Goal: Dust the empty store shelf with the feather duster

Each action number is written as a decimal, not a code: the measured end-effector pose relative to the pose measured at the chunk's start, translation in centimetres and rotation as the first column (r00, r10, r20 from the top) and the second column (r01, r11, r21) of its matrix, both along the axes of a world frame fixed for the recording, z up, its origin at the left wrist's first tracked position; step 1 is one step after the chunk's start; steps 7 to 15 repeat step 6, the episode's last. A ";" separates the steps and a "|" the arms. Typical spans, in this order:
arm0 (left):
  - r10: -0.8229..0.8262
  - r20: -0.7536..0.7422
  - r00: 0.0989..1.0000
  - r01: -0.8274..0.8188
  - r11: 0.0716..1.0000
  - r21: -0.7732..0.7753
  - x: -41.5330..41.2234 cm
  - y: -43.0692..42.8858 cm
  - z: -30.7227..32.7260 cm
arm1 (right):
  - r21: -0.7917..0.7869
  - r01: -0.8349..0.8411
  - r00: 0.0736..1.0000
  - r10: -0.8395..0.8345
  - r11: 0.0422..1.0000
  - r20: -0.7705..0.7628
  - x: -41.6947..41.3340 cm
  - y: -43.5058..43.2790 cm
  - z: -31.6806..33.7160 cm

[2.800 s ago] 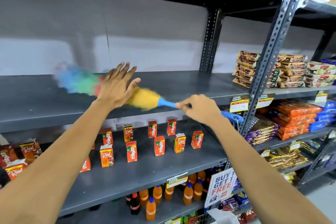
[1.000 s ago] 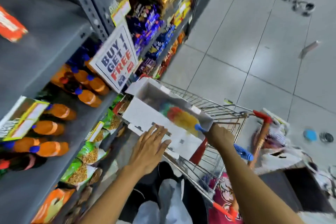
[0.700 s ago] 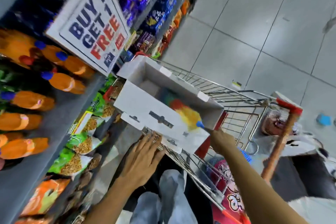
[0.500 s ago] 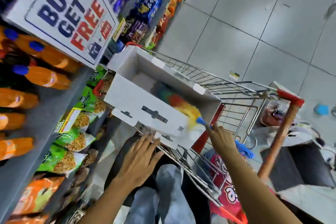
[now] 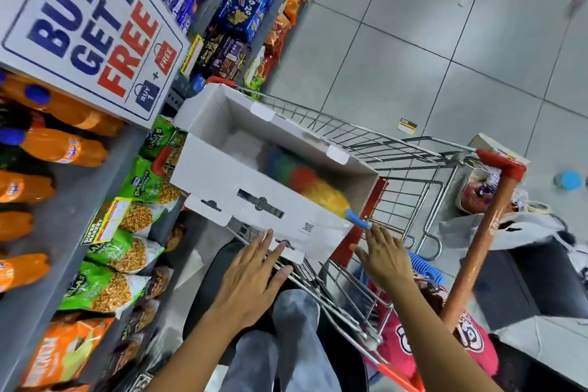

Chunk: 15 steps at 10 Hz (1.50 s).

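Rainbow-coloured fibres of the blue-handled feather duster (image 5: 313, 183) are seen lying inside the open white cardboard box (image 5: 222, 175), with the handle propped over the box's near right corner. The placement suggests that the tool is being stowed, the dusting being judged finished. The right hand (image 5: 386, 259) is spread open over the handle, fingertips at the shaft; no closed grip is seen. The left hand (image 5: 251, 277) is flat, fingers apart, against the box's near flap, apparently to steady it. The box is carried across the rim of the wire shopping trolley with red trim (image 5: 410, 175). A grey metal shelf unit (image 5: 73, 197) stocked with orange bottles and snack packets is noted on the left. Pale floor tiles (image 5: 429, 41) extend far and right. The empty shelf itself is out of view.
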<state>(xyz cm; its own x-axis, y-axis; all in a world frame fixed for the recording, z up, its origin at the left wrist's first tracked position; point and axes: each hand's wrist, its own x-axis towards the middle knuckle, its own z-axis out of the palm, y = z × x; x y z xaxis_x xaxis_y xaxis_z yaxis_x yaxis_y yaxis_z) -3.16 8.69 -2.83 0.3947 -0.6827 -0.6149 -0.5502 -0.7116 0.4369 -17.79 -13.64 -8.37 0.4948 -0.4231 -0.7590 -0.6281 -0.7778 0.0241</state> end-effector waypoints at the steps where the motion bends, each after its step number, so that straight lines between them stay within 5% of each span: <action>1: -0.001 -0.001 1.000 0.001 1.000 -0.006 0.0 0.0 -0.3 | 0.002 0.046 0.999 -0.046 0.999 0.002 0.3 0.4 -0.3; 3: -0.032 0.024 0.999 0.031 0.999 0.021 0.6 -0.2 0.0 | -0.031 0.126 0.991 -0.125 0.992 0.044 1.6 1.0 0.2; 6: -0.020 0.203 0.979 0.034 0.997 -0.064 7.1 -2.9 4.3 | 0.081 0.288 0.816 -0.289 0.954 0.501 13.3 5.1 5.3; 15: -0.020 0.203 0.979 0.034 0.997 -0.064 7.1 -2.9 4.3 | 0.081 0.288 0.816 -0.289 0.954 0.501 13.3 5.1 5.3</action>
